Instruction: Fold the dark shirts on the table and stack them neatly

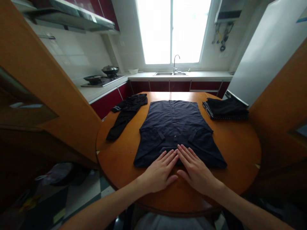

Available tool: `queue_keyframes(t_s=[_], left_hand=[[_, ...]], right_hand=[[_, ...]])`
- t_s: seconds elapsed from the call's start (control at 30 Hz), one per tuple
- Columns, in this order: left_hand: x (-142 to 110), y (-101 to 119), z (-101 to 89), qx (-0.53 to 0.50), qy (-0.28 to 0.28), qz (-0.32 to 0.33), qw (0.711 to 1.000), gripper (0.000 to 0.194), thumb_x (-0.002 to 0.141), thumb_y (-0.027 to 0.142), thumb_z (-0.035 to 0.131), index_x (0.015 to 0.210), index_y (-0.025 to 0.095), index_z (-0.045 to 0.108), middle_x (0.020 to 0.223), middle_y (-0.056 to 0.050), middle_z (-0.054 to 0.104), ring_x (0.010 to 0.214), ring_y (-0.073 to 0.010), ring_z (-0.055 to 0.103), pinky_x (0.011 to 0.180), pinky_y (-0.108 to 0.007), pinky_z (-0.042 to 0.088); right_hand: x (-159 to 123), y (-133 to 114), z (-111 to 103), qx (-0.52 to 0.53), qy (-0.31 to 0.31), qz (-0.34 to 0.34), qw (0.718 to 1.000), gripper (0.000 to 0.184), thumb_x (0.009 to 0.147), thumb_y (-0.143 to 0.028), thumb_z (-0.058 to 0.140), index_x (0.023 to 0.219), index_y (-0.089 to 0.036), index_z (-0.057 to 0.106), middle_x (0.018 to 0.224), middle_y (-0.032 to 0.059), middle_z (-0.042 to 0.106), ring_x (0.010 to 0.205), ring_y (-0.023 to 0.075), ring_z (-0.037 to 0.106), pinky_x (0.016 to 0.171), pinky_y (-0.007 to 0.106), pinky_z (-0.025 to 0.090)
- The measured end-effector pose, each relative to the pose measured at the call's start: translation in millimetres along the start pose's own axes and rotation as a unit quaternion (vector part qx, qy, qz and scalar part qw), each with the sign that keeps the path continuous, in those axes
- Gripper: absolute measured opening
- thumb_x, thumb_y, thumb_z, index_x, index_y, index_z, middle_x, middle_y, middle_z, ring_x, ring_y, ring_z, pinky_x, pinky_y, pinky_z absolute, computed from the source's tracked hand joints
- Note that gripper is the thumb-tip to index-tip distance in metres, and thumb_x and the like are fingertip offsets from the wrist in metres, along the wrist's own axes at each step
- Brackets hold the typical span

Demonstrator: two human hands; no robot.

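A dark navy button shirt lies flat on the round wooden table, its sleeves folded inward. My left hand rests palm down on the near hem of the shirt, fingers stretched out and together. My right hand lies flat beside it, fingers extended onto the same hem. The fingertips of both hands nearly meet at the shirt's button line. Neither hand holds anything.
A crumpled black garment lies at the table's far left edge. A folded dark stack of clothes sits at the far right. Beyond are a kitchen counter, a stove with pans, a sink and a white refrigerator.
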State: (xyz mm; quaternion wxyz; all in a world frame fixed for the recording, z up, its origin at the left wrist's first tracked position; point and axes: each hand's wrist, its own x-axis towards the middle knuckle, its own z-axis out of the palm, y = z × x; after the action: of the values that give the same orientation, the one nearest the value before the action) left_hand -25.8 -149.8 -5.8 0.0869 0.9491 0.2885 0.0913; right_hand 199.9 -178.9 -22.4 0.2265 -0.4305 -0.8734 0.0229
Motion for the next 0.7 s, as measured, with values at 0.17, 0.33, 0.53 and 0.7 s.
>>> queue_keyframes(t_s=[0.17,0.33,0.53,0.7], left_hand=[[-5.1,-11.7,-10.4,-0.028,0.050,-0.027,0.998,0.059,0.100,0.037,0.051,0.155,0.022,0.033,0.160,-0.009,0.037,0.148,-0.0242,0.032,0.122,-0.043,0.028],[4.5,-37.5,-21.5,-0.052,0.122,-0.230,0.964,0.043,0.101,0.037,0.049,0.136,0.014,0.056,0.122,-0.013,0.065,0.111,-0.0264,0.062,0.100,-0.042,0.048],[15.4,-52.5,-23.3,-0.176,0.091,-0.280,0.939,0.049,0.090,0.038,0.064,0.134,0.015,0.061,0.091,-0.005,0.069,0.082,-0.0214,0.065,0.079,-0.032,0.051],[-4.9,-40.2,-34.0,-0.286,0.073,-0.172,0.940,0.042,0.086,0.034,0.070,0.126,0.020,0.068,0.104,-0.006,0.068,0.094,-0.0200,0.066,0.087,-0.032,0.053]], right_hand=[[4.7,12.5,-1.3,0.014,0.012,0.041,0.999,0.057,0.100,-0.035,0.047,0.152,-0.014,0.040,0.157,0.0153,0.042,0.146,0.0272,0.037,0.118,0.048,0.036],[22.0,30.1,-22.0,-0.002,0.051,0.234,0.971,0.039,0.101,-0.037,0.043,0.124,-0.014,0.065,0.117,0.0162,0.070,0.109,0.0299,0.065,0.094,0.044,0.051],[29.4,43.8,-21.0,0.138,0.016,0.322,0.937,0.042,0.094,-0.038,0.058,0.130,-0.016,0.061,0.085,0.0058,0.071,0.076,0.0223,0.068,0.071,0.033,0.050],[5.6,41.3,-36.2,0.279,0.021,0.242,0.929,0.043,0.090,-0.039,0.063,0.127,-0.017,0.064,0.086,0.0036,0.068,0.079,0.0194,0.064,0.076,0.032,0.053]])
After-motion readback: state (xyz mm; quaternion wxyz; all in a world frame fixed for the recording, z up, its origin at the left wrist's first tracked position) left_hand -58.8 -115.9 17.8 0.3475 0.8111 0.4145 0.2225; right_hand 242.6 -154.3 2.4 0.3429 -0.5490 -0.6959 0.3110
